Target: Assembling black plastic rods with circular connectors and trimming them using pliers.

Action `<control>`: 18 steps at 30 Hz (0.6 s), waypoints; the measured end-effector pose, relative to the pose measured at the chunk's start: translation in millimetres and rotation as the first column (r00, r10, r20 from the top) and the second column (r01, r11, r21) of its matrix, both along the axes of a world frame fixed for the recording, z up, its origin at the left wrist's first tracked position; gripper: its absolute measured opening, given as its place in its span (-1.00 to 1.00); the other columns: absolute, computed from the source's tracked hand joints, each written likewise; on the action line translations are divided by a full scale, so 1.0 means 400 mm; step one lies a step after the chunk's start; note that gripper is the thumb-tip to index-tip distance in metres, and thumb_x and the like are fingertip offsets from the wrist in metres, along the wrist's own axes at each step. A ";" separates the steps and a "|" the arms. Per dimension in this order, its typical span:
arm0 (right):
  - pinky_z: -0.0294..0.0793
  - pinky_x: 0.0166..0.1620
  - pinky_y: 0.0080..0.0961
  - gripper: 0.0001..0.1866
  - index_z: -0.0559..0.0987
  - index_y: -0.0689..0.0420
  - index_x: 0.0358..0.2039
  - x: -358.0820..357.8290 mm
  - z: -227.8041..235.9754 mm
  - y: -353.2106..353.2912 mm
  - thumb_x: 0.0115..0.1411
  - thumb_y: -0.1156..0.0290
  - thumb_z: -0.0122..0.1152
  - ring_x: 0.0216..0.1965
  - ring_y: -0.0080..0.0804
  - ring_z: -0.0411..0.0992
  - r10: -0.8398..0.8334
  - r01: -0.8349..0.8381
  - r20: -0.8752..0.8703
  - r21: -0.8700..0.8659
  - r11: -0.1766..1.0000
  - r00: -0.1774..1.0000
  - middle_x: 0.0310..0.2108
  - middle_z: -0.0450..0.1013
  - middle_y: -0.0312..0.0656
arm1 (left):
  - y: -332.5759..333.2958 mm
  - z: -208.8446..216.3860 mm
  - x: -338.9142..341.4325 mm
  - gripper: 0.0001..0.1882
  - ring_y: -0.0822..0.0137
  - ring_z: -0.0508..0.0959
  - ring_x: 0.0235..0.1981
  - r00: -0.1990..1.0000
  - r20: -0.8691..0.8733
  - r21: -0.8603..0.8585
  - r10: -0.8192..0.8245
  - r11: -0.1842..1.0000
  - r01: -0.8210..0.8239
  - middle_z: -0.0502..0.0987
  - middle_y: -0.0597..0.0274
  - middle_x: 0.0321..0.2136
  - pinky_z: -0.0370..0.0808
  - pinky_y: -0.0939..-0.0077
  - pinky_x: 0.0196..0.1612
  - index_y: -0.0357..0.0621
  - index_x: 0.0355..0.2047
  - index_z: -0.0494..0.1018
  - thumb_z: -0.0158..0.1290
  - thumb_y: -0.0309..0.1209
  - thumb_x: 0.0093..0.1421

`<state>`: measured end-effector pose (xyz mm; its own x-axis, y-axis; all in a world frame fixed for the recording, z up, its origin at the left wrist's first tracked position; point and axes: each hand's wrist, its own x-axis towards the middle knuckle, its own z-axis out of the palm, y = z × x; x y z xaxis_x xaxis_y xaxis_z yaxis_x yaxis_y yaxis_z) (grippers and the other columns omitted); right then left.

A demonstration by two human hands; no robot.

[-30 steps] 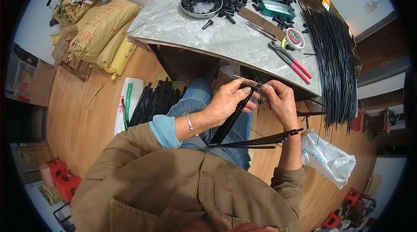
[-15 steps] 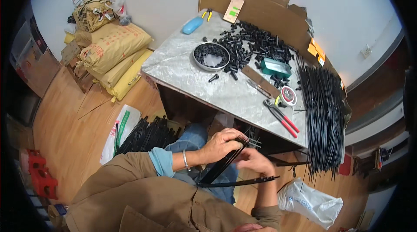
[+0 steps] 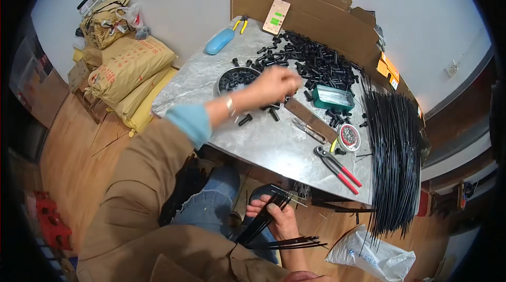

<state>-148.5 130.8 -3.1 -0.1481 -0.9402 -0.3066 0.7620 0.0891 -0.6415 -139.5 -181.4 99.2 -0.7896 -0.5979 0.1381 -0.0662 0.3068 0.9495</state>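
Note:
Over the table, my left hand [image 3: 278, 85] reaches out above the black bolt-like pieces [image 3: 321, 55], left of a small green box [image 3: 333, 98] with pale contents. Its fingers look bent but are smeared by motion, so what they hold, if anything, does not show. Low in front of my lap, my right hand [image 3: 282, 224] grips a bundle of thin black strips [image 3: 263, 217], thumb across them. Slender pale metal rods [image 3: 291, 196] stick out at the bundle's upper end. More black strips [image 3: 295, 242] fan out to the right beside my wrist.
A round metal bowl [image 3: 221, 82] of small black parts stands beneath my left forearm. Red-handled pliers [image 3: 338, 170], scissors-like snips [image 3: 309, 130] and a small round tub [image 3: 349, 137] lie nearer. Long black rods [image 3: 395, 160] overhang the table's right edge. Cardboard [image 3: 305, 5] lines the back.
My left hand has left the strip bundle and swung up and forward over the table. My right hand now holds the bundle alone, lower and turned palm up.

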 end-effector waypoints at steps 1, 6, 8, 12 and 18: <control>0.49 -0.04 0.08 -0.65 0.43 0.33 -0.08 -0.009 -0.008 -0.005 0.19 0.38 0.19 -0.14 0.10 0.48 0.006 -0.006 0.001 0.008 1.000 1.000 -0.18 0.45 0.18 | -0.084 -0.010 -0.053 -0.65 0.60 0.39 -0.69 0.997 -0.056 -0.024 0.056 0.998 -0.058 0.49 0.32 -0.56 0.35 0.69 -0.64 -0.20 -0.11 0.49 -0.02 -0.21 0.24; 0.47 -0.05 0.14 -0.66 0.44 0.32 -0.11 -0.058 -0.055 -0.006 0.18 0.38 0.19 -0.14 0.15 0.47 -0.074 0.071 0.022 0.099 0.993 0.997 -0.21 0.46 0.19 | -0.312 -0.034 -0.327 -0.39 0.38 0.51 -0.59 0.973 0.088 -0.178 0.215 0.964 -0.197 0.52 0.16 -0.53 0.44 0.50 -0.57 -0.13 0.01 0.38 -0.19 0.13 0.25; 0.45 -0.03 0.15 -0.67 0.44 0.31 -0.11 -0.072 -0.065 -0.004 0.19 0.38 0.18 -0.13 0.16 0.47 -0.082 0.077 0.040 0.105 0.991 0.996 -0.21 0.47 0.18 | -0.349 -0.075 -0.416 -0.35 0.28 0.58 -0.49 0.951 0.100 -0.311 0.293 0.917 -0.250 0.56 0.11 -0.47 0.50 0.42 -0.47 -0.10 0.04 0.37 -0.21 0.18 0.23; 0.45 0.00 0.11 -0.67 0.41 0.40 -0.10 -0.098 -0.088 0.004 0.21 0.43 0.13 -0.12 0.18 0.46 -0.132 0.124 0.071 0.113 0.986 0.989 -0.19 0.45 0.26 | -0.363 -0.090 -0.487 -0.31 0.02 0.56 -0.16 0.874 0.231 -0.589 0.428 0.777 -0.225 0.58 -0.01 -0.26 0.46 0.16 -0.10 -0.06 -0.07 0.47 -0.20 0.27 0.18; 0.46 -0.02 0.11 -0.74 0.45 0.29 -0.15 -0.123 -0.094 -0.001 0.22 0.40 0.14 -0.16 0.12 0.49 -0.107 0.096 0.086 0.119 0.988 0.990 -0.23 0.49 0.15 | -0.418 -0.107 -0.489 -0.59 -0.04 0.55 -0.14 0.853 0.227 -0.666 0.471 0.714 -0.217 0.57 -0.08 -0.26 0.48 0.14 -0.12 -0.13 -0.33 0.52 0.18 -0.04 0.03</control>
<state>-197.6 130.6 -40.5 -0.2073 -0.8798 -0.4277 0.8263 0.0766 -0.5580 -335.1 -348.5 56.4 -0.6094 -0.7266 0.3172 -0.5744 0.6804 0.4550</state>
